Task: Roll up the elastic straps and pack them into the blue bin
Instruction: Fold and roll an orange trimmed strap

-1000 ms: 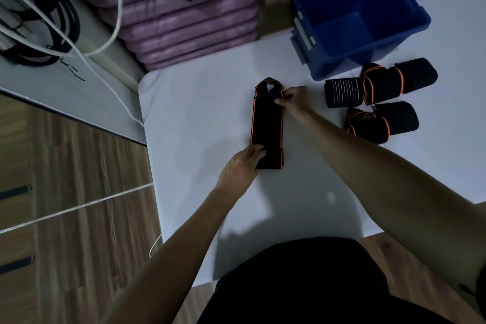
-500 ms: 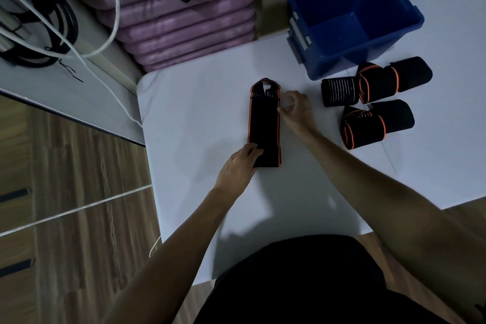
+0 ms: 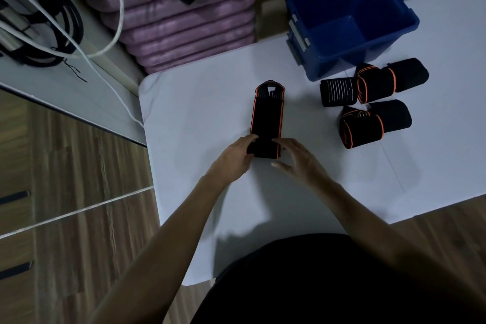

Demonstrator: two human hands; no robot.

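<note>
Strap [image 3: 267, 118] flat on white table [image 3: 200, 113]

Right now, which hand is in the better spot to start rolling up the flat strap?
Probably the left hand: its fingers already grip the flat strap at its near end. The right hand hovers open beside that end, barely touching.

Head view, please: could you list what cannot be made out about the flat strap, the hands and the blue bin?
- Flat strap: near end hidden, head view, under the left hand and right hand.
- Right hand: fingers motion-blurred; grip unclear.
- Blue bin: near floor corner hidden by its own front wall.
- Rolled straps: exact count unclear; they overlap in dim light.
</note>
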